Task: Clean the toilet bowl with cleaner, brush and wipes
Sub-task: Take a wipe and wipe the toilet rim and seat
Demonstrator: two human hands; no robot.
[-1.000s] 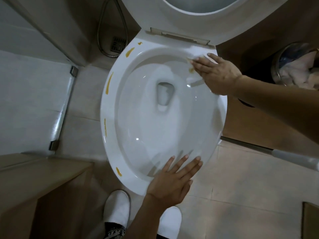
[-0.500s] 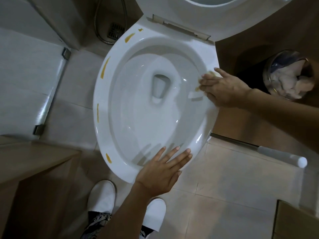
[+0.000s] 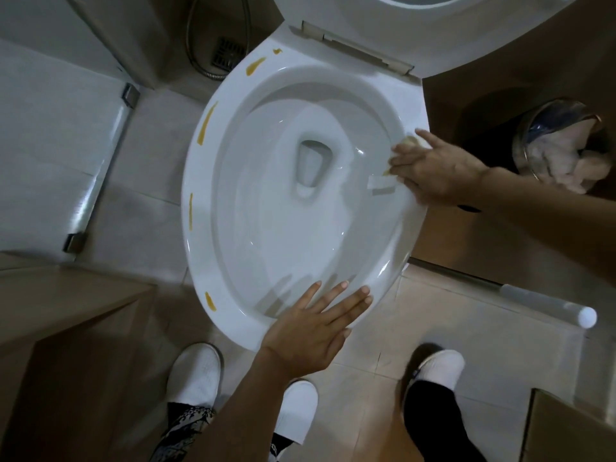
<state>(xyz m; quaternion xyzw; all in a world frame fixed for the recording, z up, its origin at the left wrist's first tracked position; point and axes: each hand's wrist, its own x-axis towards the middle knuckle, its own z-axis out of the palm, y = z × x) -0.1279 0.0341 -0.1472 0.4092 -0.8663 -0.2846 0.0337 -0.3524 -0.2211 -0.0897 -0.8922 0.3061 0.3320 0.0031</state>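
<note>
1. Tiled floor (image 3: 450,331) surrounds one white bowl (image 3: 233,315), its lid (image 3: 433,35) raised.
2. One left hand (image 3: 313,328) lies flat with fingers spread on the near rim, grasping nothing.
3. One right hand (image 3: 433,168) presses a wipe (image 3: 383,183) onto the rim's right side with fingers roughly straight; a white flap of the wipe hangs into the bowl just left of those fingers.
4. Five yellow smears (image 3: 206,123) mark the rim across the bowl from the right hand; another yellow trace shows at its fingertips.
5. One bin (image 3: 560,141) of crumpled wipes stands right of the right hand.
6. One white handle (image 3: 550,303) lies on the floor right of the left hand.
7. Three white shoes (image 3: 195,375) stand below the left hand.
</note>
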